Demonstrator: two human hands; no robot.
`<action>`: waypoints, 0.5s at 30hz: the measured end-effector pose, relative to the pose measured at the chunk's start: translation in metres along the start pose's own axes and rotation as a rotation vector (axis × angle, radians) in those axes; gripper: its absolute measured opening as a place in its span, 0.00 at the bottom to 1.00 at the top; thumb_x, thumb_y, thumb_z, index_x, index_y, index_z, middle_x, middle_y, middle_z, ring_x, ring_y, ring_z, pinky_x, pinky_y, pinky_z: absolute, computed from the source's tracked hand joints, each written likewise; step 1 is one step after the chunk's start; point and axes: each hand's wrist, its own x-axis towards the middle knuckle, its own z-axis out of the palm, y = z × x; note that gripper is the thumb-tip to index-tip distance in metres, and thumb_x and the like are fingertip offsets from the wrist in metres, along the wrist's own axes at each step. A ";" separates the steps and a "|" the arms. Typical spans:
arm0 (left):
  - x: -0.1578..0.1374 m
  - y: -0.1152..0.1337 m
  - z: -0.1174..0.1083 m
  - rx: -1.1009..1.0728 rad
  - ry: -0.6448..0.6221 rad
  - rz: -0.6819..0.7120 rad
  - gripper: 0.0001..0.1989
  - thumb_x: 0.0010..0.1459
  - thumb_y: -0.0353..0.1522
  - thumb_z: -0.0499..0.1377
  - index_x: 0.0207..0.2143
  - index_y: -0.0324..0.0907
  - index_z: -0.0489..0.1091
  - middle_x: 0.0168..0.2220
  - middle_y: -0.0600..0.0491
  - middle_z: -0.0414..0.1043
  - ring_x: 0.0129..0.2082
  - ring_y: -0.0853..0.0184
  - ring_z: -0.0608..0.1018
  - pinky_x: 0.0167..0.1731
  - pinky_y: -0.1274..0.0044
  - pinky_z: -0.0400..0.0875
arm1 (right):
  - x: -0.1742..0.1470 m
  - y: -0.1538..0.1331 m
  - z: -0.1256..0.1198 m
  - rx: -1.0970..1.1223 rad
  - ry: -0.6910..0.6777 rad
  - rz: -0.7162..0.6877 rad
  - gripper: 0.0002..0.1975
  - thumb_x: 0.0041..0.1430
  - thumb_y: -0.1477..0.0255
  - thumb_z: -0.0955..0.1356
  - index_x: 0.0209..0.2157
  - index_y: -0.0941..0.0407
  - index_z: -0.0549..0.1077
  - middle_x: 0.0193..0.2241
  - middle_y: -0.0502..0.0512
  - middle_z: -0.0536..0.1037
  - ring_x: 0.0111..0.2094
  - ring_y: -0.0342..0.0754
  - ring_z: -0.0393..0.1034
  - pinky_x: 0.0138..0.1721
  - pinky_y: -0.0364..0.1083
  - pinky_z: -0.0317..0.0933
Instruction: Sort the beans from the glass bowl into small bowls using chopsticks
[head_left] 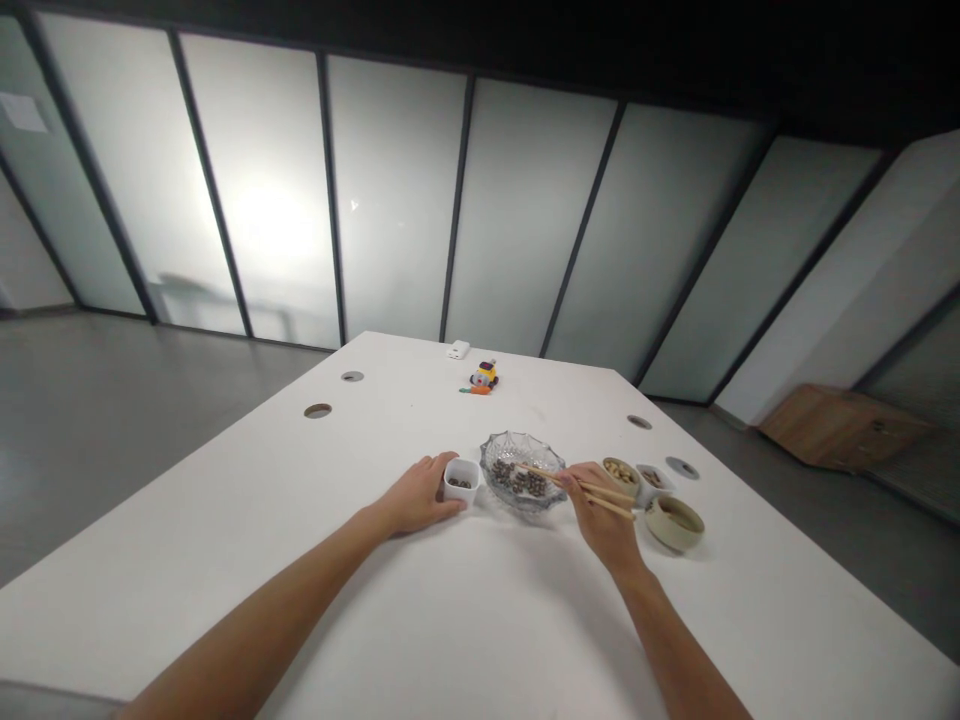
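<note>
My left hand (pixel 417 496) wraps round the left side of a small white cup (pixel 462 492) standing on the table, with a few dark round pieces inside it. My right hand (pixel 602 515) grips a pair of wooden chopsticks (pixel 611 500). Their tips reach into a clear glass bowl (pixel 525 445) with a scalloped rim, right beside the cup. Dark, bead-like pieces (pixel 529 483) lie in the bowl, too small to name. Whether the chopstick tips pinch a piece, I cannot tell.
Right of my right hand stand a bowl of pale pieces (pixel 621 466), a white cup (pixel 654 474) with brown pieces and a beige bowl (pixel 675 528). Farther back are a toy vehicle (pixel 486 373), an orange carrot-shaped item (pixel 477 391) and a white box (pixel 458 349). The white table (pixel 360 580) has several round holes.
</note>
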 end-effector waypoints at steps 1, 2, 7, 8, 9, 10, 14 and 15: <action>0.000 0.000 0.000 0.000 0.001 -0.002 0.37 0.63 0.46 0.68 0.71 0.46 0.65 0.59 0.41 0.79 0.60 0.44 0.80 0.60 0.59 0.74 | 0.000 0.001 0.000 0.003 -0.007 -0.001 0.28 0.77 0.45 0.67 0.33 0.50 0.85 0.32 0.58 0.84 0.35 0.55 0.79 0.40 0.53 0.76; 0.001 0.001 0.001 -0.001 -0.001 -0.004 0.37 0.63 0.46 0.69 0.70 0.46 0.66 0.59 0.41 0.79 0.60 0.44 0.80 0.59 0.59 0.75 | -0.001 0.002 0.000 0.009 -0.015 -0.003 0.27 0.77 0.45 0.67 0.34 0.50 0.86 0.33 0.58 0.84 0.36 0.56 0.79 0.40 0.53 0.76; 0.002 0.004 0.000 0.005 -0.018 -0.016 0.37 0.62 0.44 0.69 0.69 0.45 0.66 0.59 0.40 0.79 0.60 0.43 0.80 0.60 0.58 0.74 | -0.001 0.006 0.002 0.050 -0.066 -0.008 0.25 0.75 0.46 0.70 0.36 0.51 0.87 0.33 0.58 0.85 0.36 0.55 0.80 0.40 0.53 0.77; 0.002 0.004 0.000 0.006 -0.014 -0.016 0.37 0.62 0.44 0.69 0.70 0.44 0.66 0.59 0.40 0.79 0.60 0.43 0.80 0.60 0.58 0.74 | -0.001 0.006 0.002 0.056 -0.077 -0.003 0.25 0.75 0.46 0.70 0.36 0.51 0.87 0.33 0.58 0.85 0.35 0.55 0.80 0.39 0.52 0.77; 0.002 0.003 0.000 0.007 -0.008 -0.015 0.38 0.62 0.44 0.69 0.70 0.45 0.65 0.59 0.40 0.79 0.60 0.43 0.80 0.60 0.58 0.74 | -0.001 0.006 0.003 0.059 -0.086 0.003 0.25 0.75 0.46 0.70 0.36 0.51 0.87 0.33 0.58 0.85 0.35 0.55 0.80 0.39 0.52 0.77; 0.002 0.003 0.001 0.006 -0.003 -0.011 0.38 0.62 0.44 0.69 0.70 0.45 0.65 0.59 0.40 0.79 0.60 0.43 0.80 0.59 0.58 0.75 | -0.002 0.006 0.004 0.061 -0.093 0.010 0.25 0.75 0.46 0.70 0.35 0.51 0.87 0.33 0.58 0.85 0.35 0.55 0.80 0.39 0.52 0.76; 0.001 0.000 0.001 -0.002 -0.003 0.004 0.37 0.62 0.45 0.69 0.70 0.46 0.66 0.59 0.42 0.79 0.60 0.44 0.80 0.59 0.59 0.75 | -0.003 0.005 0.005 0.063 -0.079 0.018 0.25 0.75 0.46 0.70 0.36 0.51 0.87 0.34 0.58 0.85 0.36 0.55 0.80 0.40 0.52 0.76; 0.001 0.000 0.001 -0.006 -0.004 0.004 0.37 0.62 0.45 0.69 0.70 0.46 0.66 0.59 0.42 0.79 0.60 0.44 0.80 0.59 0.59 0.75 | -0.003 0.004 0.006 0.065 -0.069 0.015 0.25 0.75 0.47 0.70 0.36 0.51 0.87 0.34 0.58 0.85 0.36 0.55 0.80 0.40 0.52 0.77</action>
